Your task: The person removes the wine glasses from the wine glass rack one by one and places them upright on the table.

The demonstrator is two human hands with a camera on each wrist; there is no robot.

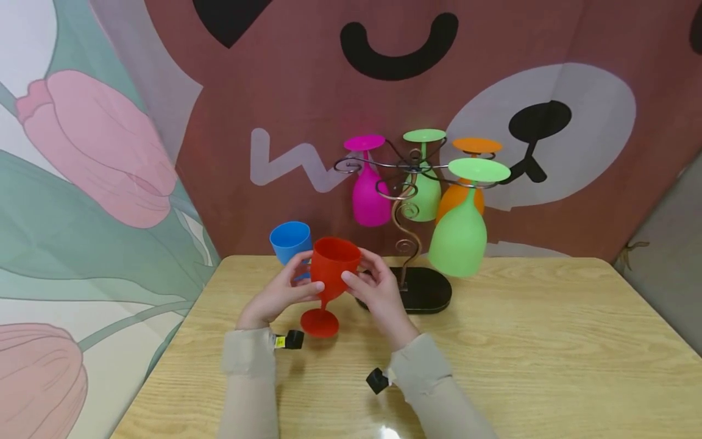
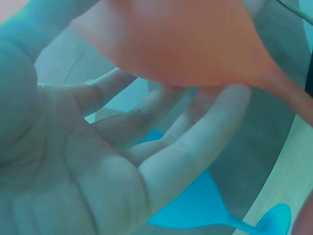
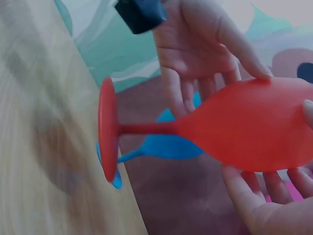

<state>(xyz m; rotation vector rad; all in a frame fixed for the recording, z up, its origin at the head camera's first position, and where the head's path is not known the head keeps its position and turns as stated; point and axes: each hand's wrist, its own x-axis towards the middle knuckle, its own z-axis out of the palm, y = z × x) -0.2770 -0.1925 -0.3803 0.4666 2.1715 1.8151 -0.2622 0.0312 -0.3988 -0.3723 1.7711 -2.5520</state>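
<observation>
Both hands hold a red goblet (image 1: 332, 271) upright over the table, its foot lower than the fingers. My left hand (image 1: 282, 289) grips the bowl from the left, thumb on the near side and fingers behind. From the right, my right hand (image 1: 381, 292) grips the same bowl, thumb in front. In the right wrist view the red goblet (image 3: 254, 125) shows its whole stem and round foot, with fingers of both hands on the bowl. Behind the left hand stands a blue goblet (image 1: 290, 239), its lower part mostly hidden by that hand.
A curled metal rack (image 1: 408, 225) on a black oval base (image 1: 430, 291) stands behind the right hand. Hanging upside down from it are a magenta goblet (image 1: 372, 198), an orange goblet (image 1: 477, 145) and two green ones, the nearer green goblet (image 1: 459, 241) at the right. A printed cloth backs the wooden table (image 1: 548, 347).
</observation>
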